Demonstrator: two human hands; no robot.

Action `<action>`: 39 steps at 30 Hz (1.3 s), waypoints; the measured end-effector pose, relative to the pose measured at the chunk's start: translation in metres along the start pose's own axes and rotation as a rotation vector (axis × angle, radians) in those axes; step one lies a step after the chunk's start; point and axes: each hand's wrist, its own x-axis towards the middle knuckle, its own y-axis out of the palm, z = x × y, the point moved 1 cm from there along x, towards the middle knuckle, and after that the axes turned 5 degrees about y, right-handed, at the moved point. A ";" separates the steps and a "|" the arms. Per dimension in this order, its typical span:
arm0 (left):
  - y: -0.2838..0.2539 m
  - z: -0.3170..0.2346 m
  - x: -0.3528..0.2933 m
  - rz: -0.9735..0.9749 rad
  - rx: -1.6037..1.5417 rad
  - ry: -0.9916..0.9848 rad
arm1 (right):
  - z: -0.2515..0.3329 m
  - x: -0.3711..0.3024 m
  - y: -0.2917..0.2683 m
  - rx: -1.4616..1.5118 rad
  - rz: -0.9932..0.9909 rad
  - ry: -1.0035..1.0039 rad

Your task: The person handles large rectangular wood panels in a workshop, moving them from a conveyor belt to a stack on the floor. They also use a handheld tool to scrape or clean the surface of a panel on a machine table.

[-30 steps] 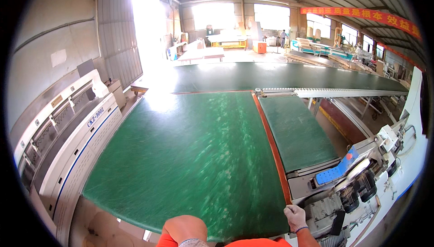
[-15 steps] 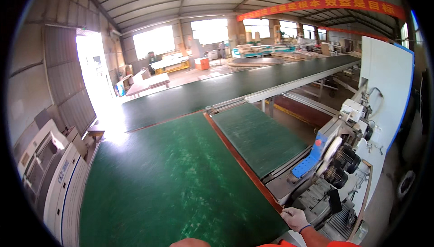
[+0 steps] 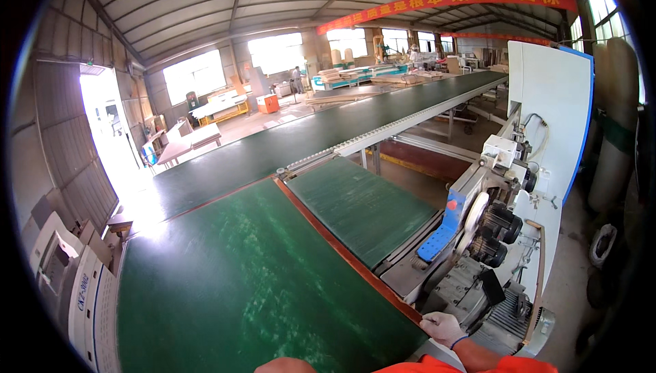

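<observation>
My right hand (image 3: 444,328), in a white glove, is at the near end of a reddish-brown edge strip (image 3: 342,253). Its fingers are curled closed over the strip's corner. The strip runs along the right side of a broad green work surface (image 3: 253,277), which is scuffed with pale marks. Only a rounded bit of bare skin, apparently my left arm (image 3: 285,365), shows at the lower edge; the left hand itself is out of the picture. Just right of my right hand stands a machine (image 3: 471,284) with motors and a blue bracket (image 3: 441,236).
A smaller green belt (image 3: 365,209) lies beyond the strip. Farther off, a long dark green conveyor (image 3: 328,130) crosses the view. A white machine housing (image 3: 92,305) stands at left, a tall white panel (image 3: 550,113) at right. A person (image 3: 296,79) stands in the background near stacked boards.
My view has turned a little to the right, so the surroundings sit farther left. The right hand stays at the strip's near end.
</observation>
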 end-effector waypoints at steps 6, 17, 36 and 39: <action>0.006 -0.002 -0.008 0.016 -0.351 -0.495 | -0.014 0.002 -0.009 0.140 0.153 0.079; 0.064 0.016 -0.037 0.000 -0.883 -0.817 | 0.076 0.029 -0.011 -0.222 0.295 -0.342; 0.019 0.031 -0.141 0.062 0.167 -1.527 | 0.034 0.106 0.012 -0.334 0.219 -0.460; -0.028 0.002 -0.250 0.243 0.974 -1.508 | 0.000 0.101 0.014 -0.501 0.010 -0.743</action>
